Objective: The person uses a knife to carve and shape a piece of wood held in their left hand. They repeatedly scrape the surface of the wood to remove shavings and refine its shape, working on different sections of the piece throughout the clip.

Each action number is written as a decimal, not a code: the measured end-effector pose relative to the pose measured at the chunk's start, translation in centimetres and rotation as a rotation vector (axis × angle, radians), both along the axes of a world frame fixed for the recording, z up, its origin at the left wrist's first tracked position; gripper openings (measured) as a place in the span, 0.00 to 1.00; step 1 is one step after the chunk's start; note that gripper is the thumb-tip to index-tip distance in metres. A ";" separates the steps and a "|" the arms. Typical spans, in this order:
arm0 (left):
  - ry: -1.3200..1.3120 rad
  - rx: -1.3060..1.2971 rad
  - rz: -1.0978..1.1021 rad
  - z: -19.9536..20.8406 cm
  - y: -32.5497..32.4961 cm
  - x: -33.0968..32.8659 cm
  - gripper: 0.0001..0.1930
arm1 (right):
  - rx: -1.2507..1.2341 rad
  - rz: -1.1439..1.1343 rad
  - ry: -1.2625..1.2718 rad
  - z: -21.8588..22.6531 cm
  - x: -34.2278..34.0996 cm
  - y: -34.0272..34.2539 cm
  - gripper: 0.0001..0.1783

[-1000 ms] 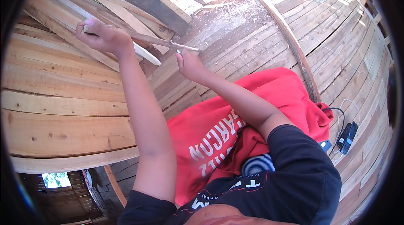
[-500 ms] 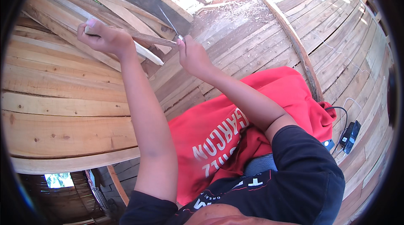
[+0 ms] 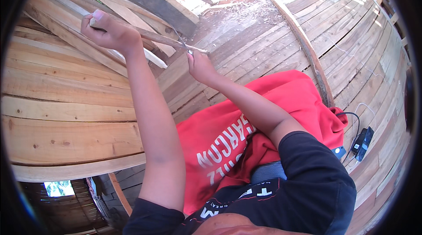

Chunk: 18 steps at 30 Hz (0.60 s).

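My left hand (image 3: pixel 113 34) is closed round one end of a long wooden stick (image 3: pixel 157 38), which slants down to the right. In my closed right hand (image 3: pixel 203 67) is a knife; its thin blade (image 3: pixel 180 40) points up and to the left and crosses the stick close to its far end. My fingers cover the knife's handle. Beyond the blade, the stick's paler tip shows just above my right hand.
Planks and beams (image 3: pixel 66 4) lie stacked at the upper left, beside a plank surface (image 3: pixel 66 103). Wood shavings (image 3: pixel 252 10) litter the board floor. Red cloth (image 3: pixel 281 89) covers my lap. A black adapter with cables (image 3: pixel 362 143) lies at the right.
My right hand has moved slightly down, and the knife blade has come down from above onto the stick. More of the stick's tip now shows past the right hand.
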<state>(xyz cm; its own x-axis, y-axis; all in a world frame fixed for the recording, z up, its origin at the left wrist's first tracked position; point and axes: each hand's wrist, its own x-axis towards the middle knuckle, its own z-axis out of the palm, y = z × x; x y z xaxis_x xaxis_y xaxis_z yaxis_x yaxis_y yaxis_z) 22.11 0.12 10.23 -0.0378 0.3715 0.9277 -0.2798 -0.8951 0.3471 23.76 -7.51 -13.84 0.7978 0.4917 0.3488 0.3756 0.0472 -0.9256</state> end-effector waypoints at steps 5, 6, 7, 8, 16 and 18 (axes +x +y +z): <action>0.000 0.026 0.062 -0.4 2.4 -1.1 0.27 | 0.053 0.041 0.067 5.2 -0.5 -1.8 0.17; 0.000 0.026 0.059 -0.4 2.4 -1.3 0.27 | 0.146 0.050 0.081 5.9 -0.9 -2.6 0.18; 0.000 0.025 0.058 -0.4 2.4 -1.5 0.27 | 0.238 0.061 0.095 6.2 -1.2 -2.9 0.18; -0.005 0.022 0.033 -0.2 1.9 -1.1 0.27 | 0.104 0.065 0.059 4.4 -0.8 -2.4 0.18; -0.002 -0.039 0.071 -0.6 2.4 -2.8 0.28 | 0.094 0.074 0.109 6.1 -1.0 -2.0 0.20; -0.020 -0.006 -0.003 -0.1 1.1 -0.9 0.28 | -0.085 -0.012 0.041 -1.1 -0.3 0.4 0.20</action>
